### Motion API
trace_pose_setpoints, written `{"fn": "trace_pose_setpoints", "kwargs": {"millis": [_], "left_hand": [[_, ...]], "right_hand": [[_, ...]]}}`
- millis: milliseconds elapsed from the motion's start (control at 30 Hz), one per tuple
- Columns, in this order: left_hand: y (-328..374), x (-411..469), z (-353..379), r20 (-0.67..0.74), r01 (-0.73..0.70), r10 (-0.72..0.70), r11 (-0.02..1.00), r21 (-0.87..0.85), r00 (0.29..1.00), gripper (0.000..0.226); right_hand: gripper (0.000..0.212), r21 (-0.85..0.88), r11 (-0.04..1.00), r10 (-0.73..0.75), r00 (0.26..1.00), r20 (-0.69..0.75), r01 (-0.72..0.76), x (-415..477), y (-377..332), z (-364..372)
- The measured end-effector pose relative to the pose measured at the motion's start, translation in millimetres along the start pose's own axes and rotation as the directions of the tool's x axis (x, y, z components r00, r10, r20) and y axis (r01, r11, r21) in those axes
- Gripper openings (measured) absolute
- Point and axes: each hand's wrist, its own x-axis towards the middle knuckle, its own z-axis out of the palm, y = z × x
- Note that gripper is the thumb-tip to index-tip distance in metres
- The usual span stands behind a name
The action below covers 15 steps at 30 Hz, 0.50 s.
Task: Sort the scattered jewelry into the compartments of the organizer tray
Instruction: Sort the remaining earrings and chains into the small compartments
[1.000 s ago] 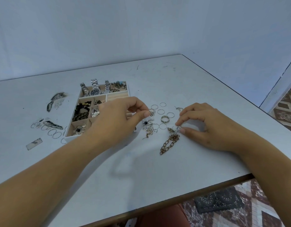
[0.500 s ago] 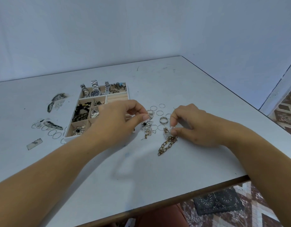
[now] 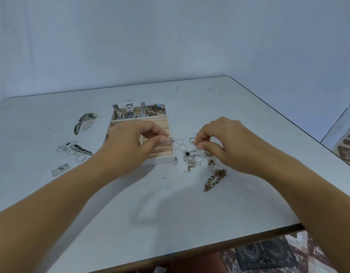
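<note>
Two bare hands are reaching forward over the table (image 3: 170,209), with the forearms stretching in from the near edge. We are seeing the left hand (image 3: 134,143) hovering above the right half of the organizer tray (image 3: 160,160), knuckles up. Its thumb and forefinger are pinching a small silver piece (image 3: 171,139) just over the tray's right wall. The right hand (image 3: 227,142) is arching over the scattered jewelry (image 3: 192,160) beside the tray. Its fingertips are pinching what we are taking for a thin silver ring (image 3: 193,141), though it is too small to be sure.

We are finding watches (image 3: 129,113) standing in the tray's far left compartment and beaded pieces (image 3: 156,110) lying in the far right one. Its ridged ring rolls (image 3: 164,151) are showing beneath the left fingers, and the left hand is hiding the remaining compartments. A brown chain bracelet (image 3: 214,180) is lying on the table near the right wrist, and loose thin hoops (image 3: 62,148) are resting left of the tray.
</note>
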Motion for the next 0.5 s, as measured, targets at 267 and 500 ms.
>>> {"fn": "trace_pose_setpoints", "kwargs": {"millis": [267,500], "left_hand": [[-35,-15,-63,-0.095,0.027,-0.02,0.998,0.064,0.995,0.009],[-70,-29,-80,-0.096,0.061,-0.054,0.996,0.067,0.994,0.011]], "right_hand": [[0.012,0.018,0.999,-0.049,0.998,-0.034,0.05,62,-50,11],[0.011,0.156,0.985,-0.061,0.994,-0.09,0.075,108,-80,35]]}}
